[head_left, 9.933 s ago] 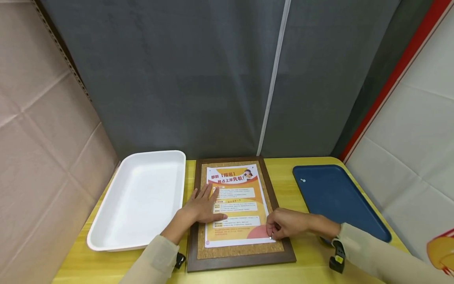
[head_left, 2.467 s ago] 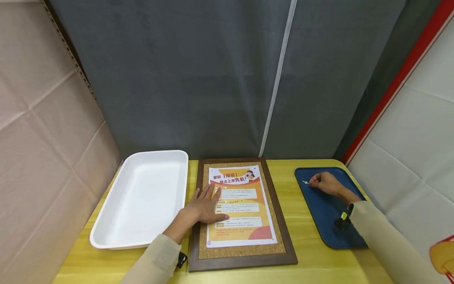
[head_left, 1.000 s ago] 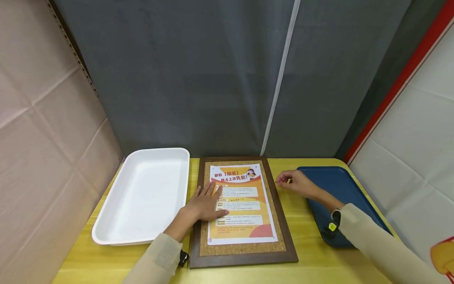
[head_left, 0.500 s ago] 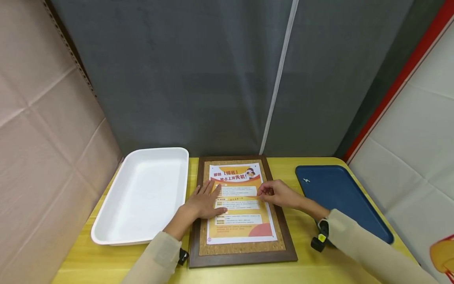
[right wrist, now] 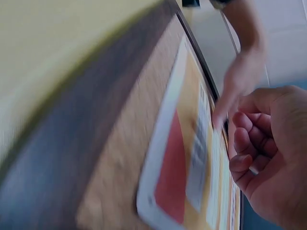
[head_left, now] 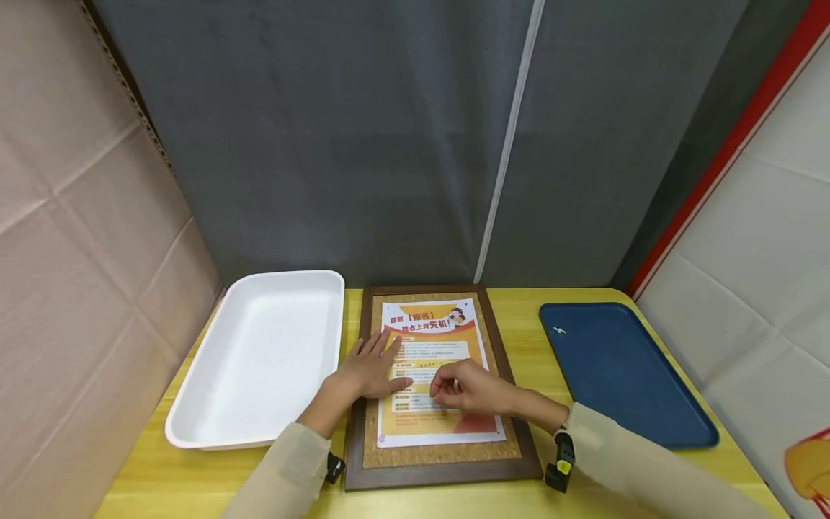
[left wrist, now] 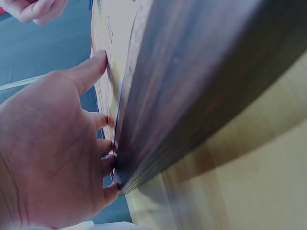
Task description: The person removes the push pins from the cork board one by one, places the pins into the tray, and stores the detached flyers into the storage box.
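Note:
A yellow and orange printed poster (head_left: 421, 425) lies on a cork board (head_left: 441, 455) with a dark wooden frame. My left hand (head_left: 371, 366) rests spread on the poster's left side, its fingers over the frame's edge in the left wrist view. Over the lower middle of the poster is my right hand (head_left: 472, 388), with thumb and forefinger pinched together. Whatever small pin it pinches is hidden by the fingers. Dark specks mark the poster's upper corners and its lower right corner. Several small pale pushpins (head_left: 559, 331) lie on the blue tray (head_left: 638, 389).
To the left of the board stands a deep white tray (head_left: 259, 360). A grey curtain (head_left: 363, 144) rises behind the yellow wooden table (head_left: 519, 317). Pale panels (head_left: 759, 274) stand at both sides.
My right hand went from the poster's lower right corner to the pushpins on the blue tray, then came back left, over the poster. My left hand has stayed in place.

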Tool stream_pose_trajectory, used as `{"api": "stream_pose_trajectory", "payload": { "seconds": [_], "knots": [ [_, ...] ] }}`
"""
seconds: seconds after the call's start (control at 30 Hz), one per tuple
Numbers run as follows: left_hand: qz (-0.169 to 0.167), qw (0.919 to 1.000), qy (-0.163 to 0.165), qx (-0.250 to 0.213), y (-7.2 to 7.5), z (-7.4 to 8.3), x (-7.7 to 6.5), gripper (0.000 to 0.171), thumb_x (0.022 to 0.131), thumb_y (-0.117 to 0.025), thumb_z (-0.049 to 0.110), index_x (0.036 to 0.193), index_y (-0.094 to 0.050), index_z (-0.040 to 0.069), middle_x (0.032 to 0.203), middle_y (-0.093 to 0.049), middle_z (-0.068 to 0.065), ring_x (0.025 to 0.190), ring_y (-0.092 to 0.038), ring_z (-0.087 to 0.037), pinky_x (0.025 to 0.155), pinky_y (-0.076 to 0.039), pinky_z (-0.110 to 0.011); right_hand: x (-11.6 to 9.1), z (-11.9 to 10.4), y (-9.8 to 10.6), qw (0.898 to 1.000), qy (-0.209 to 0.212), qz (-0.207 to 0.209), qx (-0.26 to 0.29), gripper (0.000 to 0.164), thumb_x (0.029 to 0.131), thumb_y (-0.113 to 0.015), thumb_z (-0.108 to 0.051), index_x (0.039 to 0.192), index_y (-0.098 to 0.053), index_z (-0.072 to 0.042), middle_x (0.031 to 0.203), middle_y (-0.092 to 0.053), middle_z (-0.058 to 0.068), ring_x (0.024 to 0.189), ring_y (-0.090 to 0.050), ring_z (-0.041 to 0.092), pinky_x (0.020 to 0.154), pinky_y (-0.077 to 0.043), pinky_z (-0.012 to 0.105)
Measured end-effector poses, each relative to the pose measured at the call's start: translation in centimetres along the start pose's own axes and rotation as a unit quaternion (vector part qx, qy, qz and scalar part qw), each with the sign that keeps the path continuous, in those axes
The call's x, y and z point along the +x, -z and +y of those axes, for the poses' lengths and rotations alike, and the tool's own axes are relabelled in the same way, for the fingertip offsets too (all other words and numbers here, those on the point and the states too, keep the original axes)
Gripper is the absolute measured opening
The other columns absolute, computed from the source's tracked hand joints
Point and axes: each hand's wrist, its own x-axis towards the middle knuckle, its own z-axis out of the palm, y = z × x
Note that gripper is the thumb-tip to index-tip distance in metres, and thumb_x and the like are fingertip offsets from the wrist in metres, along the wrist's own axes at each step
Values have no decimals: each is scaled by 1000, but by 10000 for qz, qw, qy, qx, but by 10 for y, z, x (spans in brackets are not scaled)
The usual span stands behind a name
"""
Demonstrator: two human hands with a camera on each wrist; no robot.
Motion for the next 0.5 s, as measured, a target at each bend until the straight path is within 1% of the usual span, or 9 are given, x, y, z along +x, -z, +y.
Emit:
{"api": "stream_pose_trajectory", "payload": {
  "seconds": [0.1,0.2,0.3,0.4,0.5],
  "knots": [
    [-25,10000,16,49,-7,-5,6,92,103,-53,64,171,-18,13,178,-4,-16,165,-5,-34,131,-9,-58,6,-7,-12,10000,-31,-93,10,7,96,-75,0,95,-75,-7,77,-64,-9,69,-51,-6,61,-49,16],
    [8,10000,-8,90,-17,-13,16,94,102,-52,66,172,-16,15,178,-1,-15,164,-4,-35,130,-8,-59,10,-12,-23,9998,-36,-209,-5,6,96,-74,0,96,-75,-6,77,-64,-9,69,-51,-7,61,-49,15],
    [85,9999,-56,108,-24,-18,22,95,102,-52,68,172,-17,14,177,-2,-16,164,-5,-36,130,-9,-60,13,-17,-33,9997,-66,-236,-19,6,95,-75,0,95,-76,-5,77,-66,-8,68,-51,-8,61,-50,14],
    [102,9998,-79,137,-25,-19,23,95,102,-51,68,171,-17,14,177,-2,-17,164,-6,-36,130,-9,-60,16,-20,-43,9996,-172,-208,-39,6,95,-75,-1,94,-77,-6,77,-65,-9,67,-51,-9,61,-50,14],
    [82,9999,-88,117,-18,-15,18,94,102,-51,67,171,-18,13,177,-4,-18,164,-6,-36,130,-10,-59,17,-24,-52,9992,-347,-182,-52,7,95,-75,0,93,-76,-8,76,-63,-12,66,-51,-9,61,-50,13]
  ]
}}
